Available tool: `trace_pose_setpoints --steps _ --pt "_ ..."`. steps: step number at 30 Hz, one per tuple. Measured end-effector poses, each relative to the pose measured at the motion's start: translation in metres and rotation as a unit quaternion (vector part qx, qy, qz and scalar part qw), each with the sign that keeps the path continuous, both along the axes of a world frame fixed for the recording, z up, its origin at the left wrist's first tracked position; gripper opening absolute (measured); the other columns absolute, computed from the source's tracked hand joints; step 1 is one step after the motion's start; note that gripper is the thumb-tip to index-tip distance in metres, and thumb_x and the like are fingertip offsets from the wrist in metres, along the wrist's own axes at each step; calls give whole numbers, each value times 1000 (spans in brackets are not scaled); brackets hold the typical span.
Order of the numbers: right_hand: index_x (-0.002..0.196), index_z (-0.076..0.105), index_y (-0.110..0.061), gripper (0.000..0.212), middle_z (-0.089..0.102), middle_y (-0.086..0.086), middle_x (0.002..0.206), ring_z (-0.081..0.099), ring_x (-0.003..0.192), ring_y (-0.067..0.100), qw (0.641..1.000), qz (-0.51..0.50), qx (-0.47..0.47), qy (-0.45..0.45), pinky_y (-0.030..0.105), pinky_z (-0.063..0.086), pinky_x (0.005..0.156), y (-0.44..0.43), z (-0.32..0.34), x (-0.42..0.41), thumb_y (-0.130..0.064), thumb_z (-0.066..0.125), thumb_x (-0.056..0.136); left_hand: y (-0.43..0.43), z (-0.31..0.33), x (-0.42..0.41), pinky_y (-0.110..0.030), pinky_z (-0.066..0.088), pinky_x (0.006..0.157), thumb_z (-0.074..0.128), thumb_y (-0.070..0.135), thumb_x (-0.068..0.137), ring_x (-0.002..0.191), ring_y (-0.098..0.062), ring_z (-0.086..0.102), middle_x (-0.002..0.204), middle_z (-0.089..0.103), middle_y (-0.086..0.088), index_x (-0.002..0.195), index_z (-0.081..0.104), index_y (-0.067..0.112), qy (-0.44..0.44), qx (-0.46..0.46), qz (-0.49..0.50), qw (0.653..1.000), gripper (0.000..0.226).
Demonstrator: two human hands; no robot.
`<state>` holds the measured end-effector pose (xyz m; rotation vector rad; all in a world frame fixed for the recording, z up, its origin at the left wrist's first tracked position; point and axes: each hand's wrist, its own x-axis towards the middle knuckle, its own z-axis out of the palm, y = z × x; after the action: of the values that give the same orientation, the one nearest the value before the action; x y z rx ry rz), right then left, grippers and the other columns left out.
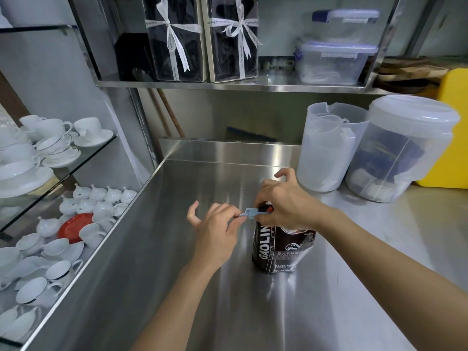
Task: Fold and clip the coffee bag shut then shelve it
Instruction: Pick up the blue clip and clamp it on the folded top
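Note:
A dark brown coffee bag point(279, 249) with white lettering stands upright on the steel counter point(177, 274). My right hand point(283, 203) grips its folded top from above. A light blue clip point(249, 213) sits at the left end of the fold. My left hand point(217, 224) pinches the clip's free end between thumb and forefinger, the other fingers spread. The fold itself is mostly hidden under my right hand.
Two translucent plastic tubs point(326, 148) point(400, 148) stand at the back right beside a yellow container point(453, 127). The steel shelf point(228, 84) above holds ribboned dark boxes point(177, 39) and lidded plastic boxes point(334, 62). Glass shelves with white cups point(50, 138) and teapots lie left.

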<state>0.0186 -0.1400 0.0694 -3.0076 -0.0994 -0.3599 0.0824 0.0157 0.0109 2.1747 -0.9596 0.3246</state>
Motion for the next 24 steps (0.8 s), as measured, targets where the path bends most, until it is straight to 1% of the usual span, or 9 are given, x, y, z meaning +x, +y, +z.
trace_pose_setpoints --steps 3,7,12,14,16,18,20,22,24 --pt "76 65 -13 20 51 -8 70 39 75 6 1000 -2 14 -7 24 6 83 1 -2 2 -33 61 78 0 -2 -6 -21 -8 101 51 22 87 70 -7 46 58 42 14 65 54 18 -11 0 25 1000 22" --pt "77 65 -13 19 54 -3 75 39 77 10 1000 -8 29 -8 24 7 82 2 -4 4 -31 61 78 -19 -8 -34 -37 17 97 51 17 77 67 -20 53 58 53 5 58 52 17 -72 -9 145 987 18" --pt "85 64 -12 20 60 -4 80 48 92 16 998 -44 27 -21 33 17 90 -1 -3 -1 -31 61 80 -43 -20 -36 -35 27 89 53 16 79 70 -23 53 65 56 -1 67 51 17 -47 -59 188 979 13" --pt "99 61 -16 37 58 -5 91 47 100 18 998 -52 34 -12 35 20 91 -6 -1 -4 -46 60 77 -42 -22 -29 -31 28 79 44 21 81 70 -26 55 69 59 -4 71 55 15 -13 -101 139 985 17" --pt "122 48 -24 64 53 -3 120 41 116 17 995 -68 66 5 35 21 96 -13 5 -10 -62 56 71 -38 -20 -22 -25 27 67 41 23 81 71 -23 52 74 61 -9 73 58 11 11 -146 91 985 23" --pt "133 32 -35 74 39 -4 141 33 129 16 986 -89 141 8 42 19 107 -25 13 -20 -63 58 69 -34 -18 -17 -19 29 66 42 24 82 74 -14 46 80 60 -11 74 60 7 39 -191 55 979 26" --pt "133 26 -45 81 34 -8 145 31 132 12 958 -103 267 1 48 20 112 -38 15 -33 -65 62 64 -33 -17 -16 -10 33 71 46 21 83 77 -5 45 87 58 -9 77 61 5 69 -212 33 974 23" --pt "131 25 -50 85 36 -10 144 35 130 8 909 -103 403 -14 41 26 111 -47 7 -48 -65 66 58 -33 -19 -15 -3 33 78 48 21 82 84 2 46 94 54 -1 83 63 7 109 -220 4 969 20" --pt "131 23 -52 84 38 -9 141 39 128 8 867 -94 489 -21 36 31 107 -53 -11 -60 -58 64 58 -33 -23 -15 -9 34 89 51 27 79 95 9 46 100 49 12 89 61 22 183 -232 -33 955 16"
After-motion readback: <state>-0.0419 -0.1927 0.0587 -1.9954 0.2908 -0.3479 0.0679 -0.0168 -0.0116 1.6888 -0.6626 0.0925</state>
